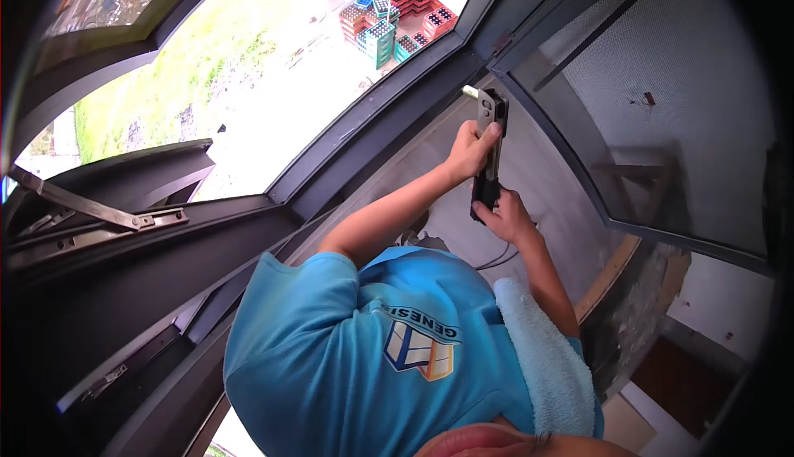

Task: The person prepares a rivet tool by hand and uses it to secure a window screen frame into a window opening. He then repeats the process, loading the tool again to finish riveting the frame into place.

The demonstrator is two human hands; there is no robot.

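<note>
A long, narrow black and silver tool [488, 114] is held up in front of my chest, near the corner of a dark metal window frame. Its silver plate has round holes, and a short pale tip sticks out at the upper end; its exact kind is not clear. My left hand [474, 151] is closed around the upper part, with the thumb along it. Lower down, my right hand [506, 215] grips the black end. Some fingers of both hands are hidden behind the tool. The dark window frame [372, 85] runs diagonally just beyond it.
An opened sash with a metal hinge arm [91, 199] is at the left. A mesh screen panel [653, 110] stands at the right. Outside, stacked bottle crates [380, 41] sit on the ground. A towel [542, 358] hangs over my blue shirt. A thin cable [500, 258] shows below my hands.
</note>
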